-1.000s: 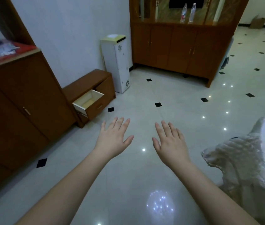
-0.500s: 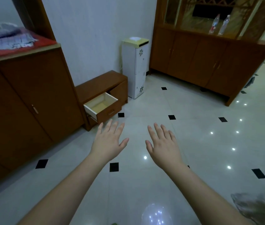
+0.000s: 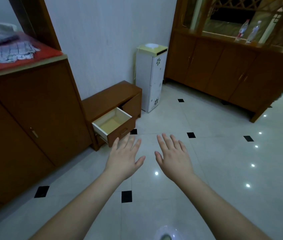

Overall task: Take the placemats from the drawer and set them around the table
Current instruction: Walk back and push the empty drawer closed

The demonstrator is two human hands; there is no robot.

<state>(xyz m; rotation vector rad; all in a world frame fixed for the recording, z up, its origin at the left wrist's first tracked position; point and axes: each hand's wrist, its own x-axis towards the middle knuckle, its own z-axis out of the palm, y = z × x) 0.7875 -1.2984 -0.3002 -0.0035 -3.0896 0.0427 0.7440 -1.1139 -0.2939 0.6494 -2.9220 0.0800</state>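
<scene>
Head view:

- Left hand (image 3: 122, 159): centre of the frame, held out palm down over the floor, fingers straight and spread, holding nothing. Its fingertips overlap the lower front corner of the drawer in the picture; whether they touch it cannot be told.
- Right hand (image 3: 173, 158): just right of the left hand, likewise palm down with fingers spread and nothing held.
- Drawer (image 3: 113, 122): left of centre, pulled open from a low wooden cabinet (image 3: 109, 97) against the wall. Pale interior, brown front panel with a recessed handle.
- Placemats: none visible. The part of the drawer floor that shows appears bare; the near end is hidden behind the front panel.
- Water dispenser (image 3: 152, 77): white with a yellow top, upper centre, just beside the low cabinet.
- Tall cupboard (image 3: 26, 118): left side; a red cloth and folded checked fabric (image 3: 7, 52) lie on its top, upper left.
- Sideboard (image 3: 227, 66): upper right, two plastic bottles (image 3: 248, 32) on its ledge.
- Table: not in the frame.
- Step in hand, as judged: approach to the drawer. Done well, it means crouching close enough to see the hidden near end, then sliding flat fingers under the whole stack rather than tugging one edge.
</scene>
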